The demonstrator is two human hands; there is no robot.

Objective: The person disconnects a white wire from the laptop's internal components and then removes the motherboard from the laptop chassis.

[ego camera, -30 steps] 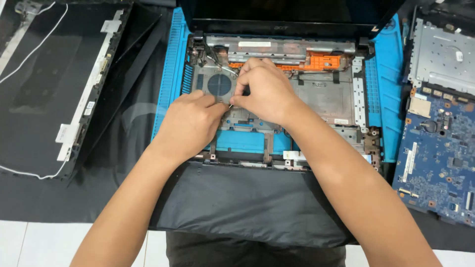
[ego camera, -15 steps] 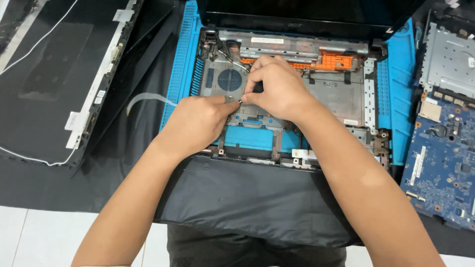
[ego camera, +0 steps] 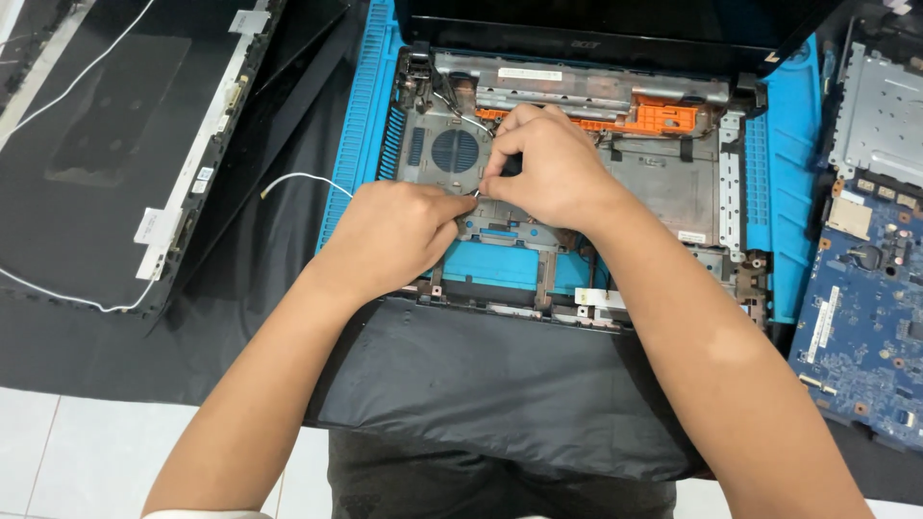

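Two hands, one gutted laptop base (ego camera: pixel 673 183), one blue circuit board (ego camera: pixel 865 308), one detached screen bezel (ego camera: pixel 115 163) are counted. A blue ribbed mat (ego camera: pixel 370 106) on black cloth over white tile is seen. A thin grey wire (ego camera: pixel 461 113), curved by the fan grille, is pinched between left hand (ego camera: pixel 389 235) and right hand (ego camera: pixel 548 163), fingertips closed together on it.

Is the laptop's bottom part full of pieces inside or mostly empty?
Mostly empty. The laptop base shows bare grey shell and a round vent; the blue circuit board lies outside it, to the right.
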